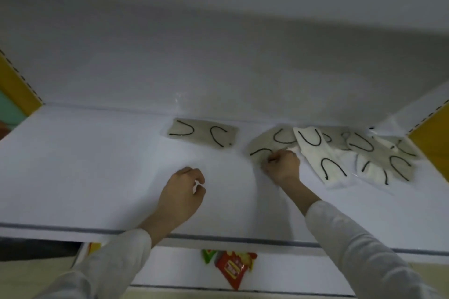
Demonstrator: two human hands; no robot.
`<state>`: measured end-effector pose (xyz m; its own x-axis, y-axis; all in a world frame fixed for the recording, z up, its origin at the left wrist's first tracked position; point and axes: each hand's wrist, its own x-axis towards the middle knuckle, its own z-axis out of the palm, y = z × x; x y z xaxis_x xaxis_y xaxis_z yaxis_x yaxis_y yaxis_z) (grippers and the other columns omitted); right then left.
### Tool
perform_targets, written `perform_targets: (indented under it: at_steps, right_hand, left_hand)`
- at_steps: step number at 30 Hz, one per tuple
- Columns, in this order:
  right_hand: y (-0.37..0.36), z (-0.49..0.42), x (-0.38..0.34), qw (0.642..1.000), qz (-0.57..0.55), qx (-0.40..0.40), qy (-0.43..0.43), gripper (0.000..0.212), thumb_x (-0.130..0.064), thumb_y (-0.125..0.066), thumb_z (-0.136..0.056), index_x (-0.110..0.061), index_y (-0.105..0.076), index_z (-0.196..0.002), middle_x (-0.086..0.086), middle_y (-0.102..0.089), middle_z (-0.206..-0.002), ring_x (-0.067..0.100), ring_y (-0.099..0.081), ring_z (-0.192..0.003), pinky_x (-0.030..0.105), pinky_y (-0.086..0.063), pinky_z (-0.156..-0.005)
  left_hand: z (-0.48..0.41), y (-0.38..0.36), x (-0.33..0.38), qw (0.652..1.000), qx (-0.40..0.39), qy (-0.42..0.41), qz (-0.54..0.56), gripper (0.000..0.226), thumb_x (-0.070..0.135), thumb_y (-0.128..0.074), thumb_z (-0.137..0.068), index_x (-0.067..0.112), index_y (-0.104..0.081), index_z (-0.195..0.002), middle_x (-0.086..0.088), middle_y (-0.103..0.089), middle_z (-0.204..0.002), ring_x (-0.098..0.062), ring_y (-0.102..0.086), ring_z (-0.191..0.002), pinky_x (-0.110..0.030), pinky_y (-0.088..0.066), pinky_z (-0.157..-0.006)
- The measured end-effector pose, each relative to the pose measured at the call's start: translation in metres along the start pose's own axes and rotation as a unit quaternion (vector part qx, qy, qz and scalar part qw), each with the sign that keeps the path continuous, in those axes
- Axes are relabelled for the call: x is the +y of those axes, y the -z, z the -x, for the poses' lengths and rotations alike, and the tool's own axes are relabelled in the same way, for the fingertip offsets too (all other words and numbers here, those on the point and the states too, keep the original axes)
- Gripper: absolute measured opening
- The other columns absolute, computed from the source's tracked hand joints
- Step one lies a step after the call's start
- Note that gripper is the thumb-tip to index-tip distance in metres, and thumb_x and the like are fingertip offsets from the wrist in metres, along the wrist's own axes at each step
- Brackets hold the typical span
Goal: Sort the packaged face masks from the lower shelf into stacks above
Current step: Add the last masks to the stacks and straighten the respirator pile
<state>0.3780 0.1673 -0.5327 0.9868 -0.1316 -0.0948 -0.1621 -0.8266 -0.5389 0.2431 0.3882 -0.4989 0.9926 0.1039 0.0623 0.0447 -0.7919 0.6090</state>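
whitish long sleeves (pixel 359 245); left hand (pixel 181 192), right hand (pixel 281 167) bare.

Both my arms reach forward, the left sleeve (pixel 116 257) and right sleeve (pixel 359 245) ending short of bare wrists. My left hand (pixel 184 192) lies knuckles up, fingers curled under, thumb tip against the forefinger; whether it holds anything cannot be told. My right hand (pixel 281 165), further forward, is fisted knuckles up, thumb and curled fingers pinching the near edge of a mask packet (pixel 263 144).
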Motion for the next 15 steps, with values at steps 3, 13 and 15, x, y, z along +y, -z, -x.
perform_targets:
  at_steps: [3, 13, 15]
  right_hand:
    - [0.005, 0.030, -0.005, 0.996, -0.078, -0.033, 0.005, 0.012, -0.008, -0.066, -0.078, -0.006, -0.072, -0.087, 0.005, -0.068, -0.086, 0.019, -0.062, -0.082, 0.027, -0.051, -0.073]
    - [0.013, 0.093, -0.038, 0.905, -0.387, -0.176, -0.018, 0.037, 0.021, -0.051, -0.075, -0.011, -0.067, -0.067, 0.004, -0.064, -0.073, 0.016, -0.056, -0.068, 0.021, -0.045, -0.057]
    - [0.014, 0.102, -0.052, 0.901, -0.355, -0.240, 0.059, 0.040, 0.022, -0.052, -0.071, -0.015, -0.067, -0.067, -0.001, -0.066, -0.074, 0.013, -0.060, -0.072, 0.020, -0.047, -0.061]
  left_hand:
    - [0.002, -0.003, 0.004, 1.000, -0.005, 0.010, 0.017, 0.011, 0.004, -0.061, -0.083, 0.007, -0.067, -0.091, -0.004, -0.063, -0.093, -0.015, -0.060, -0.082, -0.015, -0.040, -0.072]
    - [-0.011, -0.009, 0.016, 0.835, -0.074, 0.334, 0.431, 0.040, 0.041, -0.070, -0.078, 0.006, -0.062, -0.096, -0.009, -0.068, -0.096, -0.024, -0.064, -0.090, -0.036, -0.051, -0.088]
    - [-0.010, -0.006, 0.017, 0.794, -0.043, 0.327, 0.510, 0.029, 0.018, -0.070, -0.080, 0.002, -0.063, -0.103, -0.017, -0.070, -0.099, -0.031, -0.067, -0.092, -0.040, -0.054, -0.082]
